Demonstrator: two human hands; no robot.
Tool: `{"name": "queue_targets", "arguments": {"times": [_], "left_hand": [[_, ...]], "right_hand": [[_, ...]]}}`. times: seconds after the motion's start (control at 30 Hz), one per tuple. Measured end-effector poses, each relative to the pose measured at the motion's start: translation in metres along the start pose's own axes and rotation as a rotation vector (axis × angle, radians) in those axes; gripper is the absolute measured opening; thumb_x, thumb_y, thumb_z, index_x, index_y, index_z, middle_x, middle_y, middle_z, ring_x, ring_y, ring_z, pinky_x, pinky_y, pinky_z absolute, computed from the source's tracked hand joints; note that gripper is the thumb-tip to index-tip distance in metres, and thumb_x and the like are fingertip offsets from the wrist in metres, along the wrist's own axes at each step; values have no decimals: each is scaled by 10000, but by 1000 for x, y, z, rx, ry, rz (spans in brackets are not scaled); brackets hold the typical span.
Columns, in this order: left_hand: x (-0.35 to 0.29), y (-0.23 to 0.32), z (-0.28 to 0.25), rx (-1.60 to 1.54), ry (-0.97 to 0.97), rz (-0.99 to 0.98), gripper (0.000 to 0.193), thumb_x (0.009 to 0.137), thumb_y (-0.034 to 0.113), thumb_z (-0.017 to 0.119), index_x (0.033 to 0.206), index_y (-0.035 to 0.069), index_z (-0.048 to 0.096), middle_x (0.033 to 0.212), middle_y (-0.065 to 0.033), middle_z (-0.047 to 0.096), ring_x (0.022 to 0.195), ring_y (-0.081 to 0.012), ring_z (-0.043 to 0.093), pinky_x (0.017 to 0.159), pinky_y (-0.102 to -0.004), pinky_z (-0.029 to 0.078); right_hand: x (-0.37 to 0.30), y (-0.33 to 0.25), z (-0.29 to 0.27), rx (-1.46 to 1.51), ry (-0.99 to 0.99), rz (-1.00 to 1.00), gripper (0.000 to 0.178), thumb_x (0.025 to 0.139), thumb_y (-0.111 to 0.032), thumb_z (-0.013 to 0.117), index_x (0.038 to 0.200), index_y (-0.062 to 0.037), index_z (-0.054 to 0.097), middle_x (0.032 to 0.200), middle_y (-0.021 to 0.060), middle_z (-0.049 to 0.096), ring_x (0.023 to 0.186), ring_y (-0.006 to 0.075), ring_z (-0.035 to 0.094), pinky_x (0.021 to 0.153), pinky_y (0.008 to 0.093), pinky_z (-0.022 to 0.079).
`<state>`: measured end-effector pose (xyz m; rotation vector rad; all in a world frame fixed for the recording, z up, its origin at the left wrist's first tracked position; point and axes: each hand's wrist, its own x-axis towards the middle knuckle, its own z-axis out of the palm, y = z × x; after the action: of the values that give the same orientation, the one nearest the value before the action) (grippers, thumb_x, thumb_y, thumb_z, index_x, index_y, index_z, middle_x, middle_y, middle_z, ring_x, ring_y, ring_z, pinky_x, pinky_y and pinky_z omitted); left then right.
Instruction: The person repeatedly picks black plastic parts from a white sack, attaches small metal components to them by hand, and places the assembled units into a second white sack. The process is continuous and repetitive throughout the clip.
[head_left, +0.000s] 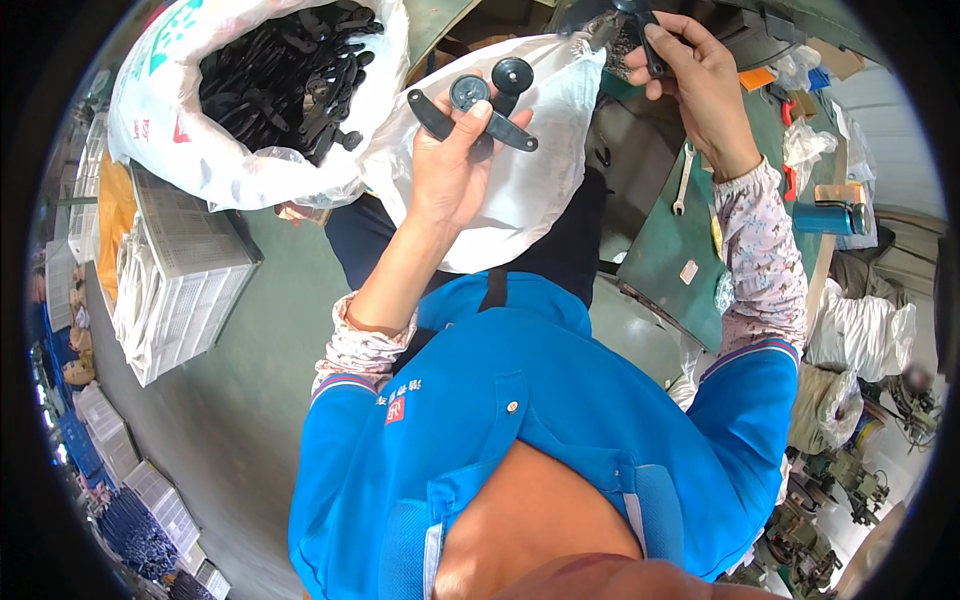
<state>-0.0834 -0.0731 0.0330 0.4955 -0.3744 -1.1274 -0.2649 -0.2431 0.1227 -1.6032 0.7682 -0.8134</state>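
Observation:
Several black plastic crank handles [512,76], each with a round cupped end and a flat arm with a small hole, are bunched in my left hand [452,170]. Its thumb presses across them, above a white sack [535,150] spread over my lap. Farther right and higher, my right hand [695,85] pinches one more black crank handle [652,48] between thumb and fingers. That handle's upper end reaches a metal machine part [604,32] near the top edge; whether they touch, I cannot tell.
An open white bag [160,110] full of black handles [290,85] stands at the far left. Below it is a white plastic crate [190,270]. On the green bench [660,250] at right lie a wrench [684,180] and a blue cylinder [828,218].

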Motion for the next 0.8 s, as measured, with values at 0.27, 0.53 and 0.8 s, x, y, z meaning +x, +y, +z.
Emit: {"name": "queue_targets", "arguments": {"times": [0.27, 0.53, 0.8], "left_hand": [[-7, -6, 20, 94, -40, -52, 351, 873, 52, 624, 1182, -44, 488, 1114, -144, 582, 1055, -234, 585, 898, -467, 542], [0, -11, 23, 361, -107, -85, 396, 873, 78, 645, 1224, -68, 534, 1057, -135, 631, 980, -207, 621, 816, -427, 573], [0, -14, 24, 328, -137, -201, 505, 899, 237, 634, 1287, -37, 462, 983, -128, 618, 1006, -250, 596, 784, -442, 568]], "right_hand": [[-29, 34, 57, -1, -231, -272, 279, 915, -166, 592, 1137, 3, 602, 947, 64, 653, 883, 126, 627, 796, 264, 515], [-36, 22, 49, -383, -330, -328, 312, 931, -105, 531, 1233, -122, 609, 809, 48, 616, 645, 101, 573, 604, 227, 483], [-5, 5, 13, -57, -15, -215, 328, 932, -175, 576, 1217, -14, 575, 756, 26, 621, 556, 53, 508, 471, 175, 390]]}}
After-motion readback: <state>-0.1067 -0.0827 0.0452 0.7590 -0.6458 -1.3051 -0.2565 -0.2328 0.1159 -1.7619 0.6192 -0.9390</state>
